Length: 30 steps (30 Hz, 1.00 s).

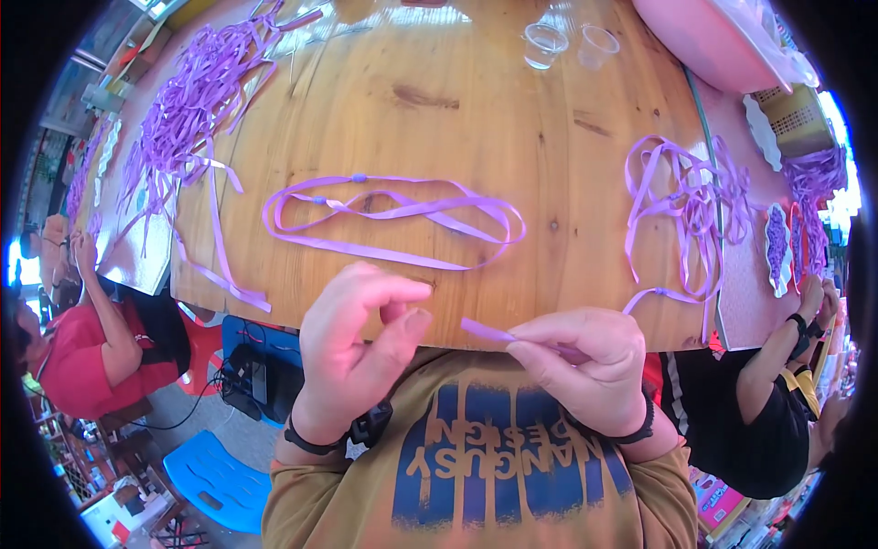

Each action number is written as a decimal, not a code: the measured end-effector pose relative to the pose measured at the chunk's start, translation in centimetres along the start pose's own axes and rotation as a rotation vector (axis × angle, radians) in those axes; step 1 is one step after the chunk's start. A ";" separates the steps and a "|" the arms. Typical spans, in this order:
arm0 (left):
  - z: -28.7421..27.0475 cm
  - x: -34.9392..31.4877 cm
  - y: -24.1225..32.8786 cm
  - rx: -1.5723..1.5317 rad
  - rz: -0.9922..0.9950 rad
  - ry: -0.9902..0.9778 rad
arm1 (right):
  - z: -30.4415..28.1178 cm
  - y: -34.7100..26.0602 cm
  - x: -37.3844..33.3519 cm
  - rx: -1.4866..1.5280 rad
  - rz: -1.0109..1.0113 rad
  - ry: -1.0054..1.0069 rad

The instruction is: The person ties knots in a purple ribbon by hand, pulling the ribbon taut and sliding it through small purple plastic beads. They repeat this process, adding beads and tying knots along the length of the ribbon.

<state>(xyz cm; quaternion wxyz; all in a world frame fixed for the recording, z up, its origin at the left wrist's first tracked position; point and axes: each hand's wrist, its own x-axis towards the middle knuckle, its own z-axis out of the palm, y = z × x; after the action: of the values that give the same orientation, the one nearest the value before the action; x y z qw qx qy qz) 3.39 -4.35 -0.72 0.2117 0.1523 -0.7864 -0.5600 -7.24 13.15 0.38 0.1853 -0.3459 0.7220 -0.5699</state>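
At the table's near edge, my right hand (585, 357) pinches a purple ribbon (485, 329) between thumb and forefinger, its short end sticking out to the left. To its left, my left hand (366, 334) is raised with thumb and forefinger apart and nothing visible between them. Just beyond both hands, a looped purple ribbon (393, 245) lies on the wooden table (549, 183). Small blue pieces show on two of its strands. How far the held ribbon runs behind my right hand is hidden.
A big heap of purple ribbons (197, 101) covers the far left, with strands trailing nearer. More looped ribbons (681, 206) lie at the right edge. Two clear cups (544, 46) and a pink basin (718, 37) stand at the back. People work on both sides; a blue stool (219, 480) is lower left.
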 end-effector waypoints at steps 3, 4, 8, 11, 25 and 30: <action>0.2 0.9 0.2 0.150 0.415 -0.187 | -0.3 0.0 -0.1 0.052 0.061 0.003; 0.6 1.3 0.7 0.174 0.440 -0.240 | -0.3 0.2 -0.2 0.018 0.021 -0.006; 1.3 1.4 0.1 0.296 0.485 -0.281 | -0.3 0.5 -0.3 0.031 -0.023 -0.014; 1.3 1.1 -0.1 0.253 0.416 -0.295 | -0.4 0.6 -0.5 0.079 0.012 -0.014; 2.2 -0.1 0.3 -0.804 -0.334 -0.394 | 0.3 1.0 -0.5 0.027 -0.148 -0.108; 3.0 0.5 0.1 -0.081 0.149 -0.254 | 0.6 1.6 -0.9 -0.107 -0.274 -0.043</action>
<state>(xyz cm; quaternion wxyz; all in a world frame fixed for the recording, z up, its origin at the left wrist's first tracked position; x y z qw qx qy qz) 1.46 -2.14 -1.35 0.1573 0.0127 -0.7927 -0.5888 -6.70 13.56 -1.44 0.1025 -0.4626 0.6933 -0.5430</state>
